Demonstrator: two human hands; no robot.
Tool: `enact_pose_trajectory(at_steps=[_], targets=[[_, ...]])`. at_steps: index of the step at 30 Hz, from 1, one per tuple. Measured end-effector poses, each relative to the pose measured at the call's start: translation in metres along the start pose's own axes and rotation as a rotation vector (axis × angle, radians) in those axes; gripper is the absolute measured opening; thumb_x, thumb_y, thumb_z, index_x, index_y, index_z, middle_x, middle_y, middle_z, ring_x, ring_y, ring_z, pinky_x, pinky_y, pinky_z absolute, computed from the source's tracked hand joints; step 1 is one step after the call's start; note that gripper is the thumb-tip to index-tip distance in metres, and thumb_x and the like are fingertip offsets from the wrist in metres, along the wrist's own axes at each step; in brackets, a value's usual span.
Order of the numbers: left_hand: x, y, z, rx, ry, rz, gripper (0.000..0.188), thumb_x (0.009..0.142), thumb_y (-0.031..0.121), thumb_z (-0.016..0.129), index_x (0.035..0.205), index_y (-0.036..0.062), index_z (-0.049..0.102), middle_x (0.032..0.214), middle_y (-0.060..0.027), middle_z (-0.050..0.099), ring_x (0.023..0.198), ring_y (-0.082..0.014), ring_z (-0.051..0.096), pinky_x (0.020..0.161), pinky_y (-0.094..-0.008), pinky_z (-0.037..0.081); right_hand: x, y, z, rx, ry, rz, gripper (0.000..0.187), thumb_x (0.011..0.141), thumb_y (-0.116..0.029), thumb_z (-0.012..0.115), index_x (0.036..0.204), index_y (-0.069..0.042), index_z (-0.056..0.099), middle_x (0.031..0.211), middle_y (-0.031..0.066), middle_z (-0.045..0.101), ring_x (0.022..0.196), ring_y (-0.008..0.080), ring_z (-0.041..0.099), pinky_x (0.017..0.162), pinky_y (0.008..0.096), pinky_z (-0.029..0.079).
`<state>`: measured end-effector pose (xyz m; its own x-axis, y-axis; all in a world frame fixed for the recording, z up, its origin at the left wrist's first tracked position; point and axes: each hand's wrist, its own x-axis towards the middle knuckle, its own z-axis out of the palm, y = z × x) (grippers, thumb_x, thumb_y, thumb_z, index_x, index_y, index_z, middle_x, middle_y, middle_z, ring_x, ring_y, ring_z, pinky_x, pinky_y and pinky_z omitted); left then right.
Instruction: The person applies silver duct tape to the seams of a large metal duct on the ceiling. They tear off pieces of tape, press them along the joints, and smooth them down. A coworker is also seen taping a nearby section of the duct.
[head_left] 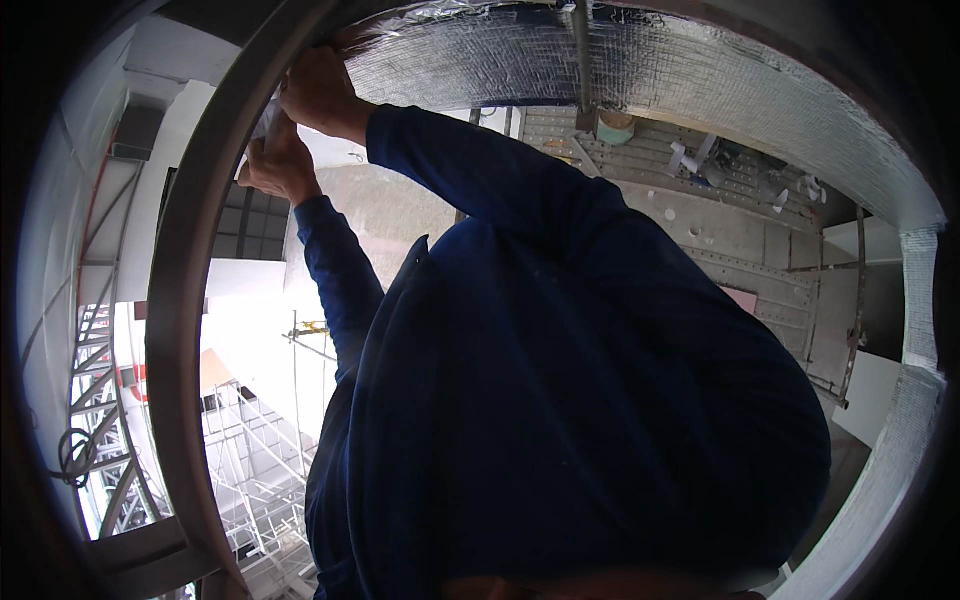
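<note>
A broad mass of dark blue cloth (580,420), the person's own clothing, fills the middle and lower part of the view and hides most of what lies behind it; two blue sleeves run up out of it toward the top left. A wide curved grey frame (180,300) sweeps from the top down the left side; a silver foil-faced lining (640,60) arches across the top and comes down the right edge; beyond it lies a pale riveted panel (720,230) with small white scraps and a round pot on it. Through the opening at the left, bright daylight shows white scaffolding (250,480) and a grey lattice structure (100,380) well below.

The right hand (318,92) is closed against the frame's inner edge where the foil lining begins, fingers curled, though what they pinch is hidden; the left hand (280,165) sits just beneath it, touching the frame, its fingers wrapped round a piece of white material (266,122) that pokes up between the two hands; how tightly it grips cannot be told.
</note>
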<state>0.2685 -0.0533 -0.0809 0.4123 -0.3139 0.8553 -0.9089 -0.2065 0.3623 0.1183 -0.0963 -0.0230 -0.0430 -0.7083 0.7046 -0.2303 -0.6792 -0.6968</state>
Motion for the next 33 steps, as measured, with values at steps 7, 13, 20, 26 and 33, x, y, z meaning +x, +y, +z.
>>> enact_pose_trajectory(at_steps=[7, 13, 20, 26, 33], targets=[[-0.004, 0.004, -0.001, -0.045, 0.063, 0.023, 0.069, 0.073, 0.059, 0.099, 0.099, -0.0037, 0.085, 0.081, -0.0218, 0.066, 0.095, -0.0357, 0.056, 0.063, -0.0508, 0.048, 0.0, -0.002, 0.001, -0.013, -0.049, 0.056, 0.019, 0.078, -0.009, 0.079, 0.087, 0.008, 0.079, 0.083, 0.0292, 0.077, 0.083, 0.0431, 0.08, 0.077, 0.047, 0.067], [0.002, 0.005, -0.009, -0.045, 0.116, 0.143, 0.065, 0.073, 0.056, 0.099, 0.098, -0.002, 0.084, 0.089, -0.0216, 0.074, 0.097, -0.039, 0.059, 0.067, -0.0555, 0.052, -0.003, 0.001, 0.004, -0.106, -0.029, -0.072, 0.019, 0.08, -0.012, 0.078, 0.086, 0.006, 0.079, 0.082, 0.0275, 0.076, 0.08, 0.0424, 0.079, 0.076, 0.0482, 0.066], [0.021, 0.021, -0.024, -0.201, 0.176, 0.286, 0.062, 0.075, 0.054, 0.097, 0.098, -0.0016, 0.086, 0.093, -0.0192, 0.081, 0.092, -0.0381, 0.067, 0.076, -0.0531, 0.053, -0.004, -0.001, 0.001, -0.048, 0.012, -0.039, 0.015, 0.08, -0.012, 0.076, 0.08, 0.002, 0.08, 0.078, 0.0249, 0.076, 0.077, 0.042, 0.078, 0.075, 0.0494, 0.066], [0.021, 0.044, -0.044, -0.285, 0.072, 0.182, 0.067, 0.076, 0.051, 0.097, 0.12, 0.0022, 0.084, 0.116, -0.0154, 0.083, 0.111, -0.0393, 0.068, 0.095, -0.0532, 0.054, -0.005, 0.0, 0.001, -0.01, 0.033, -0.062, 0.016, 0.081, -0.014, 0.076, 0.077, 0.001, 0.08, 0.074, 0.0236, 0.075, 0.073, 0.041, 0.078, 0.073, 0.0505, 0.064], [0.012, 0.031, -0.041, -0.261, 0.114, 0.121, 0.059, 0.073, 0.047, 0.101, 0.105, -0.0001, 0.086, 0.109, -0.0168, 0.083, 0.107, -0.0359, 0.073, 0.094, -0.0533, 0.057, -0.006, 0.0, 0.013, -0.053, 0.106, -0.091, 0.016, 0.081, -0.016, 0.078, 0.077, -0.001, 0.08, 0.073, 0.0236, 0.075, 0.073, 0.0398, 0.078, 0.073, 0.0503, 0.063]])
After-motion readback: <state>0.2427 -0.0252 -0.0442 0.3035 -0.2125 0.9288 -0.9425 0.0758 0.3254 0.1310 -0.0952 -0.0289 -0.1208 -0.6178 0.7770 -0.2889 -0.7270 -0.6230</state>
